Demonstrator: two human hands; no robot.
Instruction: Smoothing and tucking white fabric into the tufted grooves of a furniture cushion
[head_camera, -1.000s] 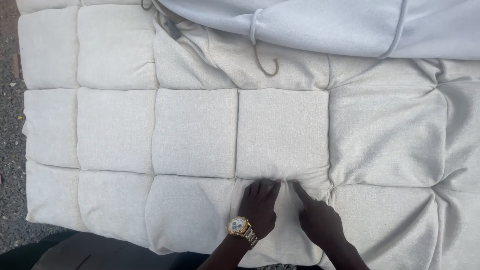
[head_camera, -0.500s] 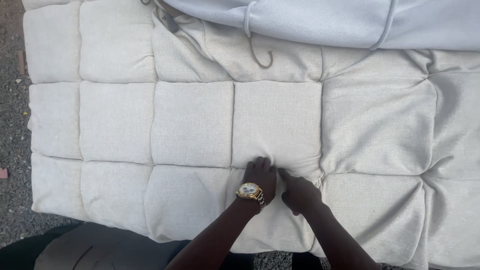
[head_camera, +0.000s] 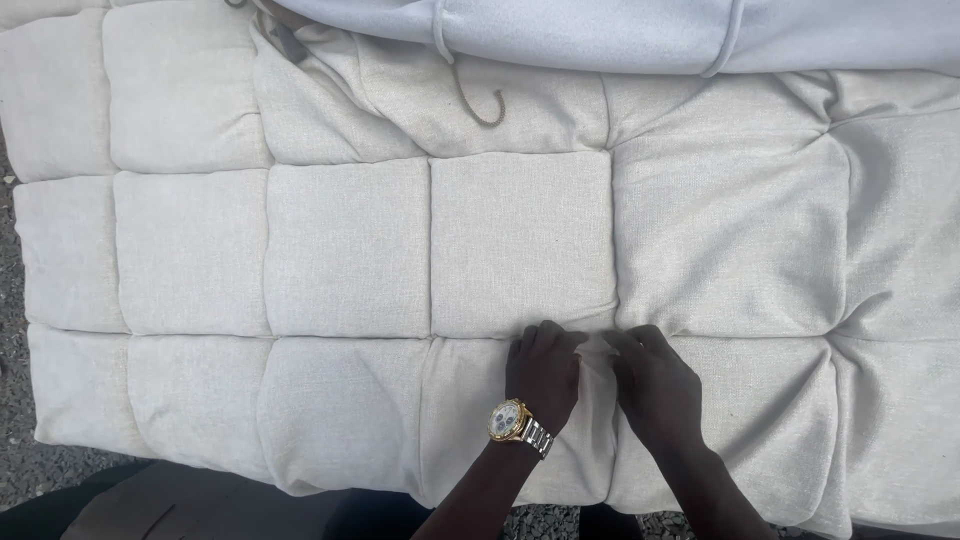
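Both hands rest on a cream quilted cushion (head_camera: 350, 250) that fills most of the view; the left hand (head_camera: 543, 368), with a gold watch (head_camera: 508, 420) at its wrist, and the right hand (head_camera: 655, 385) pinch a small fold of its fabric at a seam between squares, fingertips nearly touching; a pale grey cover (head_camera: 640, 30) lies along the cushion's far edge; a cord (head_camera: 480, 100) hangs from it.

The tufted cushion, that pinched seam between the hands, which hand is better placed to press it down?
Probably the left hand: its fingertips lie on the seam crossing of the cushion. The right hand sits just beside it.
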